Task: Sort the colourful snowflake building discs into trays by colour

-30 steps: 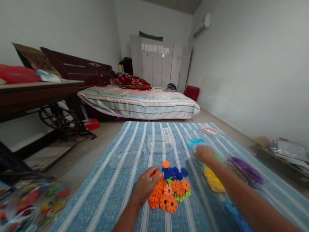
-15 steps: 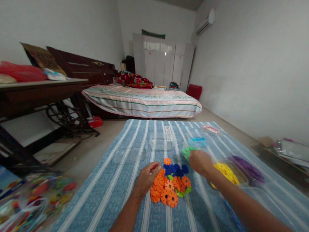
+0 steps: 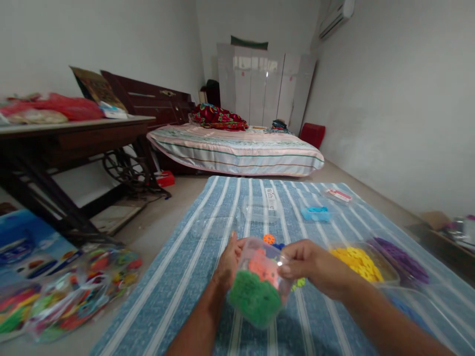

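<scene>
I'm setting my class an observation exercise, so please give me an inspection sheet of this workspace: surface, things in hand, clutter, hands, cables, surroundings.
Surface: blue cloth with white stripes.
Things in hand: tilted clear container with green pieces inside; an orange disc lies beyond it.
Clutter: yellow pieces and purple pieces at right; colourful bagged items on the floor at left.
Hands: right hand pinches the container's right edge; left hand is at its left side, grip unclear.
Cables: nothing seen on the cloth.
Surroundings: bed, wardrobe, air conditioner, dark table.
</scene>
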Action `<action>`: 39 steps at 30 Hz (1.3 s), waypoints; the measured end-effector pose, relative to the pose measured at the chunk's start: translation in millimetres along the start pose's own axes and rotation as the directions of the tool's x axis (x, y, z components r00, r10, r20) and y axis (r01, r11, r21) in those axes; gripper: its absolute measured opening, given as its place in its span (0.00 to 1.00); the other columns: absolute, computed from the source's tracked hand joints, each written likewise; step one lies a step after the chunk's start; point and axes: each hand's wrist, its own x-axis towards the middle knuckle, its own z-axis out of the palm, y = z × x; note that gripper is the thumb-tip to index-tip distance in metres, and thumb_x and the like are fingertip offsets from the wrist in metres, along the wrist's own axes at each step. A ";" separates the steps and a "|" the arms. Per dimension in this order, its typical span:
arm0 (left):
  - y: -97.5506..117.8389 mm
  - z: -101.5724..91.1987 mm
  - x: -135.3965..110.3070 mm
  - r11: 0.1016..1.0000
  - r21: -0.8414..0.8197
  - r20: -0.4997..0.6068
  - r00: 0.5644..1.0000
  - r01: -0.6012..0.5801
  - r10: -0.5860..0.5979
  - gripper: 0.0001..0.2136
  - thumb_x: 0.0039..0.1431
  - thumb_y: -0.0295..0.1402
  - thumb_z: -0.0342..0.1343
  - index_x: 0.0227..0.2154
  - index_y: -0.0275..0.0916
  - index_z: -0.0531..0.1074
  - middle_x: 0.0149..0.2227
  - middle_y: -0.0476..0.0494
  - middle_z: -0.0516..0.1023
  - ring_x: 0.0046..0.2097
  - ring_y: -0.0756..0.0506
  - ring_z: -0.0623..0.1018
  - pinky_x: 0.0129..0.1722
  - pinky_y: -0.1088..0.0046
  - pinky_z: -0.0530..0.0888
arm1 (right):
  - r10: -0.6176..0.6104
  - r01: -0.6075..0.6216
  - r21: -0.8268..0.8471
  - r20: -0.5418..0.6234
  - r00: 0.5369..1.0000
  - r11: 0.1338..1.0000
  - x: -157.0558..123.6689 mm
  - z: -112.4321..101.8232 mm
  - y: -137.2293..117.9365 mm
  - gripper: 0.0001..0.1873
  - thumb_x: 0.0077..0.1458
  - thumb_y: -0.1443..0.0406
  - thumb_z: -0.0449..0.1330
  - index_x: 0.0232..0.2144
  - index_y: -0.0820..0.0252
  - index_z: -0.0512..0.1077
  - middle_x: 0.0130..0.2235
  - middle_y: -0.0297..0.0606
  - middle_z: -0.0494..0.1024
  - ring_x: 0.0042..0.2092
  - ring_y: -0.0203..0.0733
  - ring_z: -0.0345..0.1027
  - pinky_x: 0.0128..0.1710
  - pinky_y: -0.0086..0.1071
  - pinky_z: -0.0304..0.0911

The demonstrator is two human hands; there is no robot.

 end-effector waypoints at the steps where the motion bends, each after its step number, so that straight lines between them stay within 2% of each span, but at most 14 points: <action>1: 0.2 1.6 -1.8 1.000 0.013 0.031 0.999 0.017 -0.018 0.32 0.55 0.57 0.42 0.39 0.31 0.74 0.37 0.32 0.80 0.42 0.38 0.79 0.43 0.61 0.74 | 0.008 -0.005 0.086 -0.034 0.999 0.996 8.6 -9.0 10.6 0.18 0.40 0.55 0.66 0.19 0.63 0.66 0.19 0.29 0.69 0.21 0.29 0.60 0.24 0.25 0.57; 5: -2.6 1.3 -1.3 0.992 0.124 0.064 0.998 -0.026 0.018 0.35 0.53 0.60 0.42 0.42 0.31 0.74 0.38 0.33 0.80 0.42 0.39 0.79 0.44 0.62 0.73 | 0.064 0.000 0.310 -0.196 0.979 0.951 33.9 -41.7 49.1 0.20 0.36 0.56 0.66 0.17 0.60 0.61 0.16 0.26 0.64 0.19 0.30 0.57 0.22 0.26 0.57; 9: -5.5 -1.9 2.7 0.955 0.276 0.062 0.994 -0.108 0.094 0.34 0.51 0.59 0.45 0.41 0.31 0.75 0.40 0.35 0.80 0.44 0.39 0.78 0.47 0.63 0.72 | 0.133 -0.002 0.336 -0.367 0.921 0.942 46.0 -50.9 64.1 0.17 0.48 0.53 0.55 0.18 0.57 0.57 0.16 0.27 0.59 0.20 0.32 0.55 0.24 0.28 0.59; 11: -3.4 0.0 1.5 0.937 0.328 0.046 0.992 -0.123 0.114 0.33 0.51 0.58 0.47 0.42 0.31 0.75 0.40 0.36 0.80 0.44 0.39 0.78 0.46 0.64 0.72 | 0.099 0.047 0.338 -0.403 0.910 0.940 50.6 -47.2 63.5 0.19 0.52 0.53 0.51 0.18 0.56 0.54 0.16 0.26 0.54 0.19 0.32 0.51 0.24 0.27 0.57; 15: 5.2 7.3 -5.3 0.928 0.357 0.026 0.994 -0.110 0.108 0.33 0.51 0.58 0.48 0.43 0.30 0.75 0.39 0.36 0.80 0.42 0.38 0.78 0.44 0.63 0.73 | -0.012 0.148 0.351 -0.360 0.933 0.925 54.9 -36.7 52.7 0.21 0.52 0.51 0.50 0.17 0.55 0.51 0.17 0.26 0.51 0.19 0.32 0.48 0.22 0.28 0.56; 19: 7.8 8.8 -7.8 0.922 0.359 0.024 0.989 -0.145 0.146 0.31 0.51 0.56 0.49 0.41 0.31 0.76 0.37 0.37 0.81 0.42 0.39 0.78 0.46 0.62 0.72 | -0.073 0.196 0.326 -0.352 0.933 0.925 40.5 -36.5 30.2 0.21 0.52 0.51 0.50 0.16 0.55 0.50 0.16 0.26 0.51 0.18 0.33 0.49 0.22 0.29 0.56; 21: 5.8 7.5 -6.1 0.925 0.344 0.023 0.986 -0.162 0.165 0.30 0.51 0.55 0.49 0.40 0.31 0.77 0.37 0.38 0.81 0.43 0.38 0.78 0.47 0.62 0.71 | -0.161 0.273 0.222 -0.420 0.893 0.936 25.7 -44.0 15.5 0.21 0.52 0.52 0.50 0.16 0.55 0.50 0.16 0.27 0.51 0.19 0.33 0.50 0.22 0.30 0.57; 23: 3.2 5.9 -3.6 0.926 0.335 0.018 0.984 -0.176 0.180 0.28 0.52 0.54 0.48 0.38 0.32 0.77 0.38 0.39 0.81 0.44 0.38 0.78 0.49 0.61 0.71 | -0.276 0.329 0.017 -0.507 0.817 0.944 9.5 -57.5 1.2 0.20 0.52 0.52 0.50 0.17 0.55 0.51 0.17 0.27 0.54 0.20 0.34 0.54 0.24 0.31 0.59; 26: 0.6 3.3 0.2 0.912 0.359 0.027 0.979 -0.200 0.204 0.26 0.53 0.53 0.49 0.37 0.32 0.77 0.39 0.38 0.81 0.45 0.39 0.77 0.49 0.61 0.70 | -0.416 0.207 -0.386 -0.609 0.675 0.899 -8.5 -85.0 -12.2 0.19 0.53 0.51 0.50 0.18 0.55 0.57 0.19 0.31 0.62 0.23 0.37 0.60 0.27 0.32 0.60; 28: -0.1 1.3 2.0 0.905 0.374 0.052 0.979 -0.204 0.199 0.26 0.53 0.52 0.49 0.37 0.32 0.77 0.39 0.37 0.81 0.44 0.39 0.78 0.48 0.61 0.71 | -0.464 -0.092 -0.644 -0.636 0.616 0.760 -12.7 -103.1 -12.3 0.20 0.55 0.53 0.48 0.18 0.57 0.61 0.20 0.34 0.67 0.25 0.37 0.62 0.28 0.31 0.59; 30: -0.3 -0.3 3.2 0.897 0.395 0.054 0.979 -0.200 0.194 0.27 0.52 0.53 0.49 0.38 0.32 0.77 0.40 0.37 0.80 0.43 0.39 0.78 0.47 0.61 0.71 | -0.436 -0.483 -0.755 -0.653 0.619 0.444 -10.9 -117.3 -5.6 0.21 0.59 0.56 0.44 0.21 0.59 0.66 0.24 0.39 0.72 0.29 0.39 0.67 0.30 0.30 0.57; 32: -0.3 -1.4 3.5 0.880 0.431 0.034 0.978 -0.199 0.204 0.28 0.51 0.54 0.49 0.38 0.32 0.77 0.41 0.36 0.80 0.43 0.40 0.78 0.47 0.62 0.71 | -0.341 -0.703 -0.700 -0.696 0.632 0.126 -6.0 -126.6 5.5 0.20 0.61 0.59 0.42 0.29 0.60 0.71 0.31 0.45 0.77 0.34 0.43 0.71 0.31 0.31 0.58; 34: -0.2 -2.1 3.3 0.865 0.459 0.024 0.976 -0.202 0.216 0.28 0.51 0.55 0.49 0.38 0.33 0.77 0.42 0.36 0.80 0.44 0.40 0.77 0.48 0.62 0.71 | -0.259 -0.757 -0.654 -0.729 0.634 -0.012 -0.4 -131.7 16.9 0.19 0.61 0.60 0.43 0.34 0.61 0.72 0.37 0.49 0.78 0.38 0.46 0.72 0.32 0.33 0.59; 39: 0.0 -3.6 2.6 0.876 0.440 0.054 0.980 -0.198 0.194 0.28 0.52 0.55 0.49 0.39 0.33 0.77 0.42 0.37 0.79 0.43 0.40 0.78 0.47 0.63 0.71 | -0.189 -0.709 -0.702 -0.688 0.701 -0.073 13.0 -139.3 31.9 0.17 0.62 0.60 0.46 0.38 0.61 0.72 0.39 0.49 0.78 0.43 0.48 0.73 0.38 0.34 0.62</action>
